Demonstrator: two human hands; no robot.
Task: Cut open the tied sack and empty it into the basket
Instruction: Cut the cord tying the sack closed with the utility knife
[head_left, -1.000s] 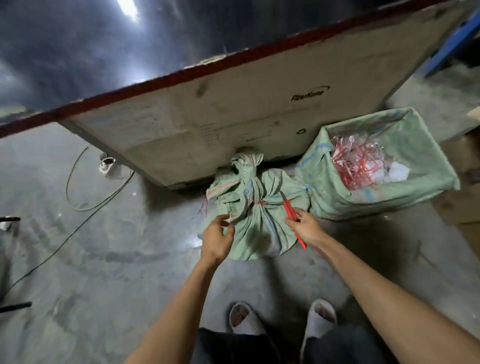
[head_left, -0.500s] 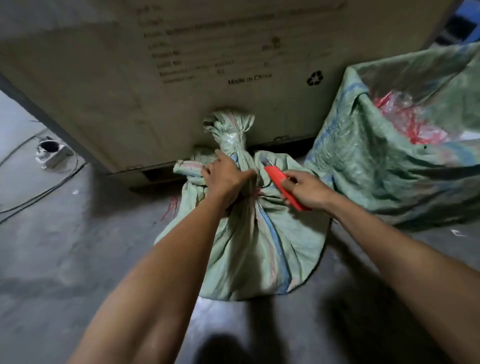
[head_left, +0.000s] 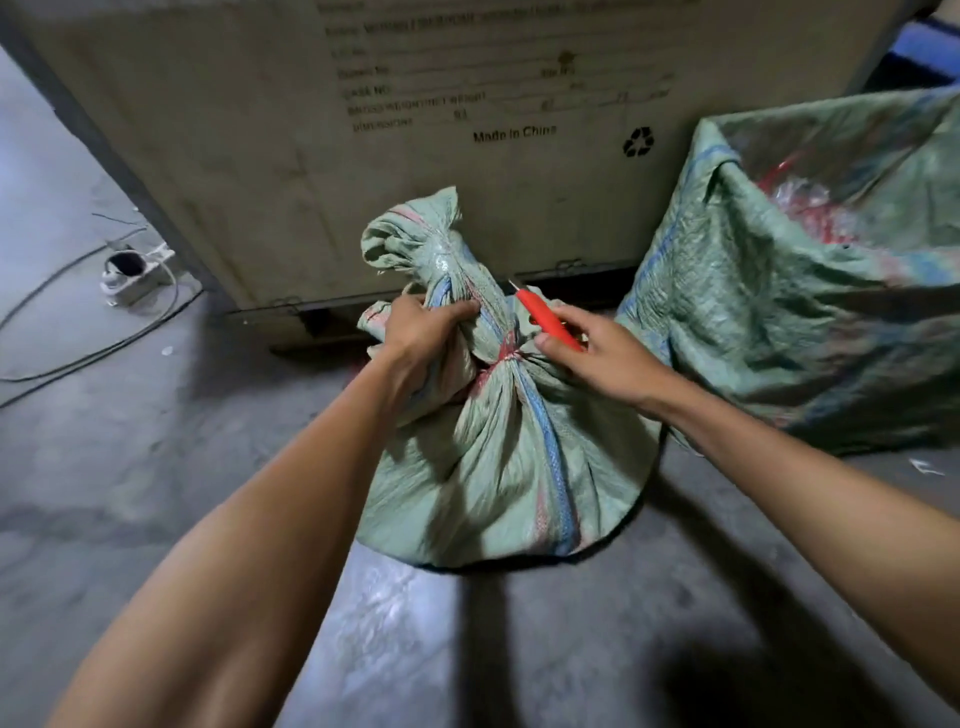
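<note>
A green woven sack (head_left: 509, 457) stands on the concrete floor, its neck bound with a red tie (head_left: 506, 354). My left hand (head_left: 421, 338) grips the bunched neck just left of the tie. My right hand (head_left: 597, 353) holds a red-handled knife (head_left: 548, 318), its small blade pointing up and left, close to the neck above the tie. To the right stands the basket (head_left: 727, 291), lined with the same green woven cloth, with red and clear plastic scraps (head_left: 800, 202) inside.
A large printed crate (head_left: 415, 130) stands right behind the sack. A white power strip (head_left: 132, 270) with cables lies on the floor at the left. Bare concrete floor (head_left: 156, 467) stretches on the near side.
The view has closed in on the sack. My left hand moved from the sack's side to grip the neck. The knife in my right hand rose toward the neck by the tie.
</note>
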